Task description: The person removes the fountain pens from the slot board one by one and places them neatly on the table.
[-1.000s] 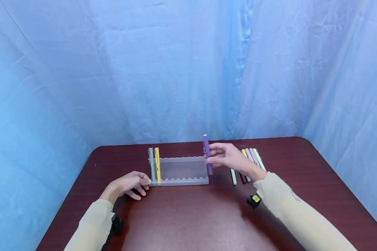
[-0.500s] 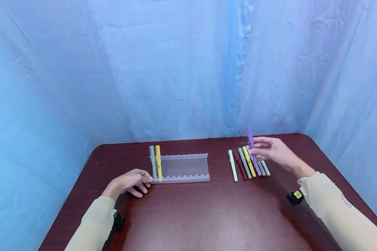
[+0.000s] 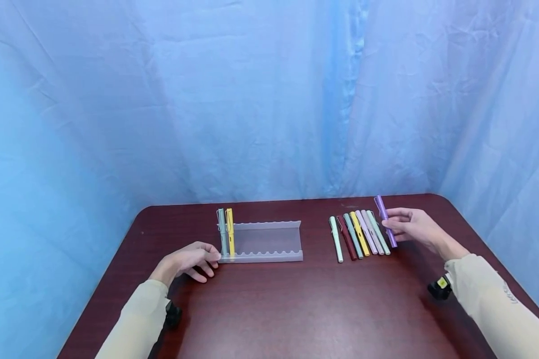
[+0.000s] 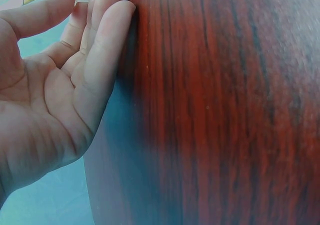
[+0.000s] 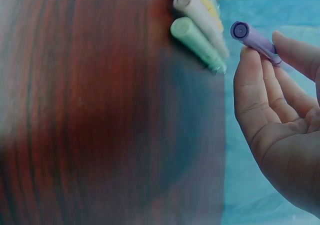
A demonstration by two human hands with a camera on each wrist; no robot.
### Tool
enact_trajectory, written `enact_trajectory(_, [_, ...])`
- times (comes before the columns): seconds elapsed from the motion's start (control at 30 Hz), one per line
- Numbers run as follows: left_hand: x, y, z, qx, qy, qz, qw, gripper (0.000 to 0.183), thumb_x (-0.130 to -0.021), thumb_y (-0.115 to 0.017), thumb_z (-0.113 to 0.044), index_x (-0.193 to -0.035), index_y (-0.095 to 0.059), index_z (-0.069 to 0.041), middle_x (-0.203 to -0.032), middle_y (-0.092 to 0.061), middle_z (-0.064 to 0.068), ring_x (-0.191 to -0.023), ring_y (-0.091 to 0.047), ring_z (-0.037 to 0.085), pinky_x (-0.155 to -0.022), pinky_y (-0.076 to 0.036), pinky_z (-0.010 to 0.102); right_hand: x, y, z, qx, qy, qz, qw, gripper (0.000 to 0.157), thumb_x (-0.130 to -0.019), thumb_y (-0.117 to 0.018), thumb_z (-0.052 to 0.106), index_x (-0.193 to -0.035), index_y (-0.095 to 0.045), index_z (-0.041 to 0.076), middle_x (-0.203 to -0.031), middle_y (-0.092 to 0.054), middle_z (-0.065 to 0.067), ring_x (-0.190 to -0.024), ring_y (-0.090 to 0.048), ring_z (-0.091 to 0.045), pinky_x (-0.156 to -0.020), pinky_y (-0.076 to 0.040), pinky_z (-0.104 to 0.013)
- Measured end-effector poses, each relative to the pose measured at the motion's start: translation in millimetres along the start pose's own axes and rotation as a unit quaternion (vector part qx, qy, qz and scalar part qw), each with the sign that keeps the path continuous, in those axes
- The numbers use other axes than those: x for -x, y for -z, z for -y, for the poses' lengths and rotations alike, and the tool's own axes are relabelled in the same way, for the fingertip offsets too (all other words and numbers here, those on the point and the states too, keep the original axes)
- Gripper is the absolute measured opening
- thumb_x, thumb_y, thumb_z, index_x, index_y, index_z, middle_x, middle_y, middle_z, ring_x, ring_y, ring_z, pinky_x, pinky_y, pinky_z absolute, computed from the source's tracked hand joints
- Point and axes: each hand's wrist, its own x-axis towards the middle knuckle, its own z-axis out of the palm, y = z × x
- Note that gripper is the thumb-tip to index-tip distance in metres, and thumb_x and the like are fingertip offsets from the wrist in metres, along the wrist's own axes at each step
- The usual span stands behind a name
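Observation:
My right hand (image 3: 415, 228) pinches a purple pen (image 3: 385, 219) between thumb and fingertips, tilted, just right of a row of pens. In the right wrist view the round end of the purple pen (image 5: 241, 30) points toward the camera. My left hand (image 3: 190, 260) pinches the near left corner of a clear, notched pen tray (image 3: 269, 258) between thumb and fingers. At the tray's left end a grey-green pen (image 3: 222, 234) and a yellow pen (image 3: 231, 233) lie side by side in the notches. Several notches to their right hold no pens.
Right of the tray several pens lie side by side, among them a mint pen (image 3: 336, 239), a dark red pen (image 3: 348, 239), another yellow pen (image 3: 360, 234) and a light green pen (image 3: 379, 233). Blue curtains (image 3: 269, 99) surround the dark red wooden table (image 3: 287, 309).
My right hand has carried the purple pen rightward from the tray's right end, past over the row, and lowered it at the row's right side. The left hand stays at the tray corner.

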Motion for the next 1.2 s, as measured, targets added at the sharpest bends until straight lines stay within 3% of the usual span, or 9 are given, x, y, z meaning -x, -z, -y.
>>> enact_trajectory(0.23, [-1.2,-0.9,0.7,-0.003,-0.001,0.001,1.0,0.018,-0.098,-0.064,-0.023,-0.104,-0.066,-0.006,-0.094,-0.066,0.013,-0.074,-0.066,0.024,-0.061,-0.061,0.039,-3,6.0,-16,0.013,-0.038,0.001,0.999,0.072,-0.096,-0.073,0.023,-0.147,-0.037,-0.012,-0.118,-0.07,-0.018,-0.088,-0.069,-0.017,-0.077,-0.061,-0.036])
enact_trajectory(0.57, [-0.6,-2.2,0.3,-0.004,-0.004,0.0,1.0,0.019,-0.098,-0.064,-0.023,-0.103,-0.066,-0.006,-0.094,-0.066,0.013,-0.073,-0.067,0.023,-0.061,-0.061,0.039,-8,6.9,-28,0.028,-0.064,0.004,0.998,0.073,-0.096,-0.073,0.026,-0.147,-0.037,-0.013,-0.121,-0.068,-0.021,-0.09,-0.069,-0.021,-0.078,-0.061,-0.039])
enact_trajectory(1.2, [1.4,-0.4,0.4,-0.004,-0.007,-0.002,1.0,0.019,-0.098,-0.065,-0.023,-0.102,-0.066,-0.005,-0.093,-0.066,0.013,-0.073,-0.067,0.024,-0.061,-0.061,0.039,-12,0.9,-27,0.079,-0.078,0.015,0.994,0.074,-0.098,-0.069,0.033,-0.147,-0.038,-0.013,-0.124,-0.063,-0.025,-0.095,-0.065,-0.022,-0.077,-0.061,-0.039])
